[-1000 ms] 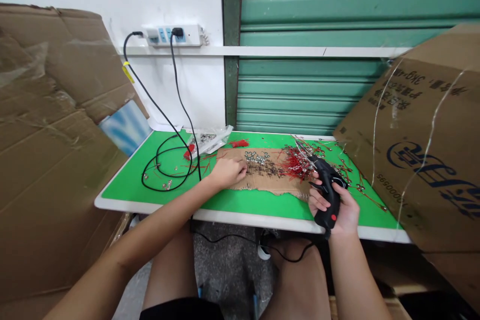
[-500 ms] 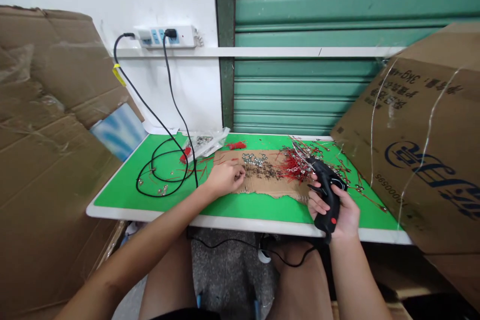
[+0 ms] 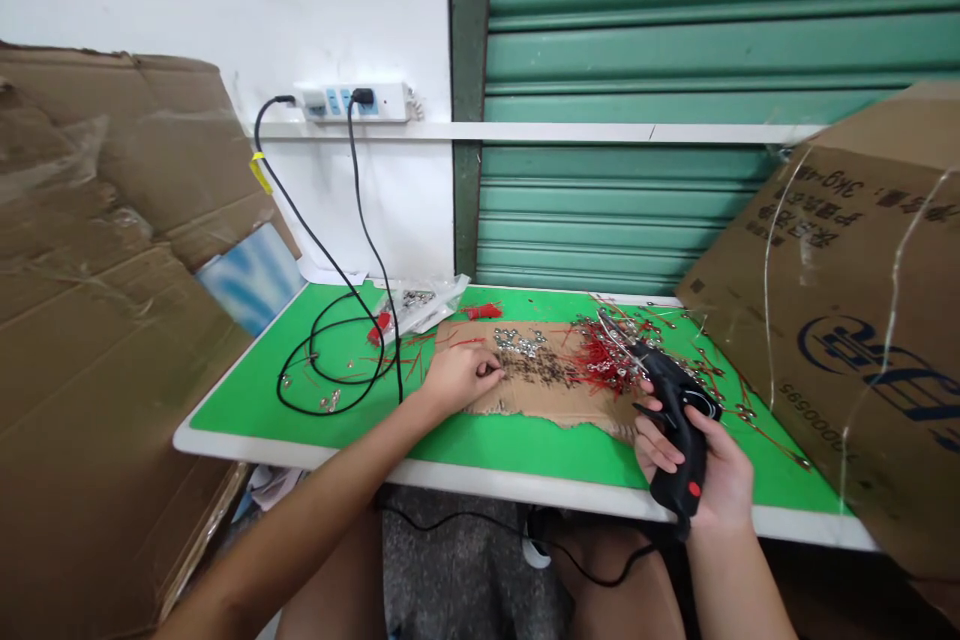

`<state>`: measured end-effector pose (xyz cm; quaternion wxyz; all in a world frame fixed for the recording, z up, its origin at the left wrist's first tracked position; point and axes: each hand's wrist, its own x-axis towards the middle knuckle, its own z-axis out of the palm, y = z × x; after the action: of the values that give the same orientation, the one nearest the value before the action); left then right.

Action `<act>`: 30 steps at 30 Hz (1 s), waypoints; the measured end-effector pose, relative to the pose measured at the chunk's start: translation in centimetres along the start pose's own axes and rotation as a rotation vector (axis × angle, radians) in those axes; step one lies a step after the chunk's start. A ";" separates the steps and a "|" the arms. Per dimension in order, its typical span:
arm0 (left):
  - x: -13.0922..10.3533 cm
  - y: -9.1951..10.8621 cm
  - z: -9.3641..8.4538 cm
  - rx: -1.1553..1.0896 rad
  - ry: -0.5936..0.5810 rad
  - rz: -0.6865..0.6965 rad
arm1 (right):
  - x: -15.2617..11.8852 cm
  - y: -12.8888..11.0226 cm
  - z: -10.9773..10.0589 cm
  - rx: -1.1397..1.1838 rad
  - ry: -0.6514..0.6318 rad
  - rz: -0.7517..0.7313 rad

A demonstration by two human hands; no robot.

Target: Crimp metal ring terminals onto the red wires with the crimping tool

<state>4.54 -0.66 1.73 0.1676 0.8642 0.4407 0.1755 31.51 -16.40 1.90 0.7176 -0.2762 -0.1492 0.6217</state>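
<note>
My right hand (image 3: 724,465) is wrapped round the handle of a black glue gun (image 3: 679,420), whose nozzle points up and left over a heap of red cords with small silvery bells (image 3: 604,360). My left hand (image 3: 461,378) rests at the left part of a torn cardboard sheet (image 3: 555,407), thumb and fingers pinched together. Whatever those fingers hold is too small to make out. Just right of them the sheet carries dark scorch-like marks (image 3: 540,370). A cluster of small silvery pieces (image 3: 517,342) lies above the marks.
A plastic bag of small metal pieces (image 3: 427,305) and a red bundle (image 3: 481,310) lie at the back of the green table (image 3: 247,390). Black cables (image 3: 285,370) loop at left from a power strip (image 3: 352,102). Large cardboard boxes (image 3: 97,320) (image 3: 840,320) flank both sides.
The view has shifted slightly, so the scene sits lower in the picture. My left hand stays pinched at the cardboard, and my right hand still holds the glue gun over the heap.
</note>
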 end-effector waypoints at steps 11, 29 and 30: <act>0.6 -2.1 -3.7 0.210 0.014 -0.125 | -0.4 0.2 1.0 -0.024 0.076 -0.004; 1.7 -2.1 -3.4 0.377 -0.027 -0.076 | -0.3 0.3 1.4 -0.300 0.069 -0.033; 1.4 -2.1 -3.5 0.365 -0.002 -0.058 | -0.3 0.3 1.4 -0.305 0.071 -0.037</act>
<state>2.29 2.12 4.07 0.0135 0.8672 0.4900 0.0871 30.46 -16.34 2.92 0.6833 -0.4010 -0.2217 0.5684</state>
